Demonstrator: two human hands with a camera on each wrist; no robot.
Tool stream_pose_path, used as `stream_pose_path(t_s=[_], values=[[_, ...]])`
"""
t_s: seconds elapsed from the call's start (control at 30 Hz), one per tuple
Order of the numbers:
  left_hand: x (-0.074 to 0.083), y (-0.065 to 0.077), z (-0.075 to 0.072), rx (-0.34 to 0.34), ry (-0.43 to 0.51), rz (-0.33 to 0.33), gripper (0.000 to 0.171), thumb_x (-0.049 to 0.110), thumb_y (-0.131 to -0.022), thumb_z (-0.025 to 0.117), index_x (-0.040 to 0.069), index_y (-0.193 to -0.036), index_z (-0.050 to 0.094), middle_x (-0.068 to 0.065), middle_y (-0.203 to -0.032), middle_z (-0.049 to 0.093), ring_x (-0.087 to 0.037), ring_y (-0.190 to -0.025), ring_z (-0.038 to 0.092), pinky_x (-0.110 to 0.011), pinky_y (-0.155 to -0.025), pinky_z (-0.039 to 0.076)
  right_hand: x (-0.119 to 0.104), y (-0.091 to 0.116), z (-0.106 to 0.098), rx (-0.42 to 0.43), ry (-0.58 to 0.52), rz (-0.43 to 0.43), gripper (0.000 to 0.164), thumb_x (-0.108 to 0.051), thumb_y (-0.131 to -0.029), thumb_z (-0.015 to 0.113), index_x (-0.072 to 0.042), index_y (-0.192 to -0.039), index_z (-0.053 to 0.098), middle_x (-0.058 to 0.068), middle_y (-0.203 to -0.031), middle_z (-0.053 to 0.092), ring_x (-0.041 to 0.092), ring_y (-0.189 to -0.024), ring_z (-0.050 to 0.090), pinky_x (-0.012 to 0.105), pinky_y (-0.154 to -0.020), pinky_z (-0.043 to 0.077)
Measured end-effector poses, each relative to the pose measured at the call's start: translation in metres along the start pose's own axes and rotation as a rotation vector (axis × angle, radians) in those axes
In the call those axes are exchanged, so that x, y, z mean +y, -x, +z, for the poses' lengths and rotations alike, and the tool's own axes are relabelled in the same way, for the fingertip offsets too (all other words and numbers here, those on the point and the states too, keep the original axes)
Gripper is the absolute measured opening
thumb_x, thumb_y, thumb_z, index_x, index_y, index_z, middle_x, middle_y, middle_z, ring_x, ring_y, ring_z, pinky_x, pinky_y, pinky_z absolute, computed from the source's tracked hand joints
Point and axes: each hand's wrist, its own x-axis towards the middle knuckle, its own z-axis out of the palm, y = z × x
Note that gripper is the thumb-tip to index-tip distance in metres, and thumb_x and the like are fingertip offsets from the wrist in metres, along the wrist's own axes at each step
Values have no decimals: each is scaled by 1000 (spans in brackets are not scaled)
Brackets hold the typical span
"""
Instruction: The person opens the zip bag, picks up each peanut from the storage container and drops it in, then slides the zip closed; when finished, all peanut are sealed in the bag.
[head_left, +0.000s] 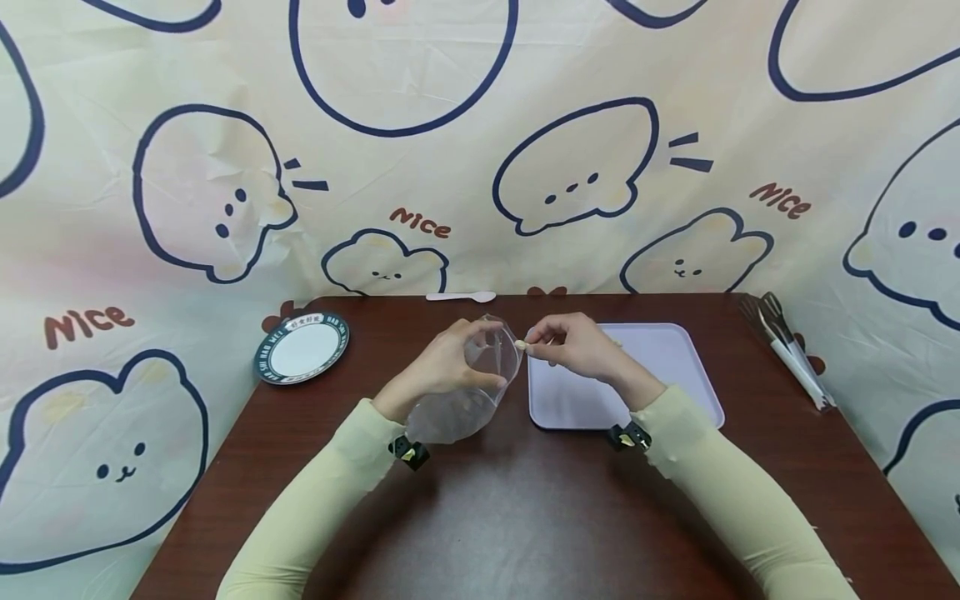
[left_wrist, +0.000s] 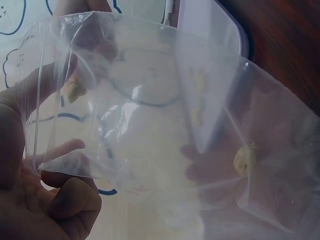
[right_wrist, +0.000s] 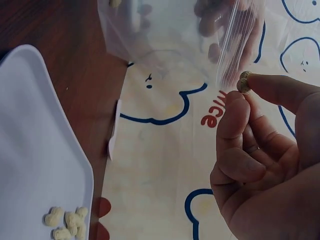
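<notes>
My left hand grips a clear zip-seal bag near its mouth, fingers and thumb spread along the opening. Inside the bag, a peanut in its shell shows in the left wrist view. Between thumb and forefinger, my right hand pinches another unshelled peanut right at the bag's mouth. Several more peanuts lie on the pale lilac tray, which sits under and behind the right hand; the arm hides part of it.
A white plate with a green patterned rim stands at the back left. A white plastic spoon lies along the table's back edge. Metal kitchen utensils rest by the right edge. A printed cloth hangs behind the brown table.
</notes>
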Motion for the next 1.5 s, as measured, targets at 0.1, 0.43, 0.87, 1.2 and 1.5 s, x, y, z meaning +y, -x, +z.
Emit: stream_pose_path(t_s=[0.1, 0.43, 0.87, 1.2, 1.5], values=[[0, 0, 1, -3, 1, 6, 84, 44, -74, 86, 24, -147, 49, -7, -113, 56, -21, -93, 55, -35, -77, 47, -3, 0, 4, -11, 17, -15, 8, -25, -90, 73, -18, -95, 74, 1, -84, 69, 19, -67, 62, 32, -59, 49], [1, 1, 4, -20, 2, 12, 84, 44, -75, 86, 24, -147, 48, -6, -114, 55, -21, -96, 54, -33, -75, 46, -7, -2, 11, -5, 83, -37, 9, -28, -90, 74, -21, -96, 74, -1, -83, 70, 17, -66, 60, 32, -59, 49], [5, 3, 0, -17, -6, 15, 84, 43, -75, 86, 24, -148, 47, -6, -115, 56, -21, -96, 55, -36, -80, 48, -5, -2, 11, 47, 25, 2, 18, -26, -89, 73, -16, -103, 67, 3, -83, 68, 20, -64, 61, 33, -58, 50], [7, 2, -7, 18, 14, 30, 82, 43, -76, 85, 24, -147, 48, -5, -114, 57, -19, -88, 56, -36, -79, 47, 2, -2, 10, 75, -58, 21, 27, -40, -102, 55, -18, -114, 65, 11, -87, 71, 27, -64, 63, 36, -63, 48], [10, 2, -18, -41, 231, 4, 75, 42, -79, 83, 34, -145, 49, -4, -134, 59, -21, -117, 56, -44, -90, 50, 11, -4, 8, 78, -101, 49, 28, -34, -105, 49, -14, -115, 65, 9, -84, 69, 21, -62, 62, 35, -64, 50]])
